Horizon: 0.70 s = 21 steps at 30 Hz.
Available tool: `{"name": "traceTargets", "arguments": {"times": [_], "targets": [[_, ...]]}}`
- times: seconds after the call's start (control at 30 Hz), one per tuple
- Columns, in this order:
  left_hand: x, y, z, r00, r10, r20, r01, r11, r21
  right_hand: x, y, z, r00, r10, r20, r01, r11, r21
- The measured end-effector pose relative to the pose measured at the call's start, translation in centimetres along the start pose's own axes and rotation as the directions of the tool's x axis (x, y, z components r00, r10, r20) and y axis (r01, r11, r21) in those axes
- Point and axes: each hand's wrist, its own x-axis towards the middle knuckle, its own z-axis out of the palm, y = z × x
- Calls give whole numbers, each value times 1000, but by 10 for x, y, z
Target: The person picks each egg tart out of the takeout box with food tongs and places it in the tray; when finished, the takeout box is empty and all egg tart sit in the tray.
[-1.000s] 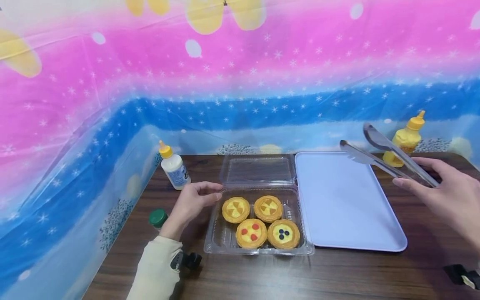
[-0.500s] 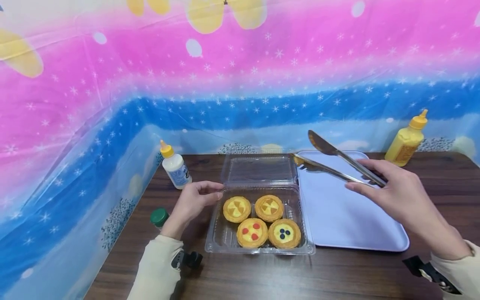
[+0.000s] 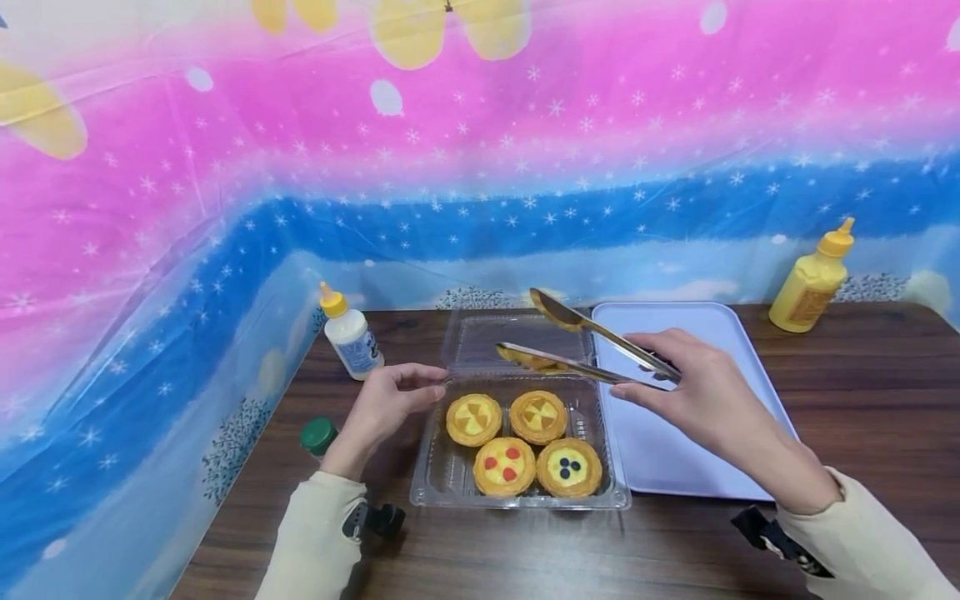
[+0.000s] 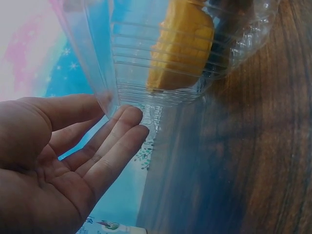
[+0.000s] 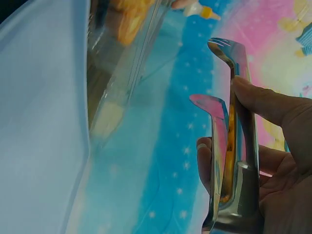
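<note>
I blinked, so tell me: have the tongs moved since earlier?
Yes: the tongs went left, away from the yellow bottle, toward the box.

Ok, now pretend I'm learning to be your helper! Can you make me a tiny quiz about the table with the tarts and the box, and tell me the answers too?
1. Multiple choice. How many tarts are in the clear box?
a) two
b) four
c) six

2. True or false? The clear box is shut.

3. Fill in the missing word. The right hand is holding a pair of metal ____.

Key:
1. b) four. One has red spots and one has dark blue spots.
2. False. Its lid is folded open on the far side.
3. Tongs. They aren't gripping a tart.
</note>
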Motion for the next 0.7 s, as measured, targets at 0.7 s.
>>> {"name": "traceTargets", "arguments": {"times": [0.7], "targets": [[3, -2, 2, 1000, 8, -17, -8, 1000, 22, 11, -31, 43, 980, 0, 197, -22, 994, 112]]}}
